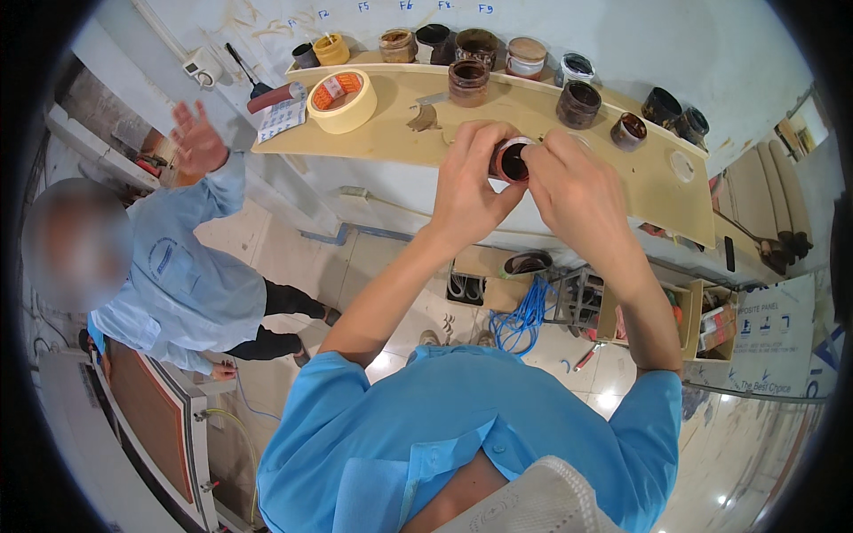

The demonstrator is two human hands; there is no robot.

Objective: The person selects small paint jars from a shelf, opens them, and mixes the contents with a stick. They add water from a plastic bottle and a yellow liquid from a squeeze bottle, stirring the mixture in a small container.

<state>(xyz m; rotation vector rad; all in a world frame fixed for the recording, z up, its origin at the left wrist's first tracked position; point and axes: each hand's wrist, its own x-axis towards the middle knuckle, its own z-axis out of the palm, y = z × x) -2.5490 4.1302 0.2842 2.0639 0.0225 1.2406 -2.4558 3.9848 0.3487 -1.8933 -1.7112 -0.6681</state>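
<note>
Blue handwriting [406, 5] marks the wall [577, 35] at twelve o'clock; print marks a panel [755, 355] at three, a shirt [187, 280] at nine

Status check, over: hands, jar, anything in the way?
Left hand gripping open jar, dark inside. Right hand at its rim, grip unclear. Co-worker's raised hand off left, apart from jar.

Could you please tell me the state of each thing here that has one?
Held jar: uncovered, dark inside
Left hand: gripping it
Right hand: curled at its rim
Tape roll: lying flat
Small brown jar: upright, open
Blue cord: loosely bundled
Co-worker's raised hand: open, fingers spread
</note>
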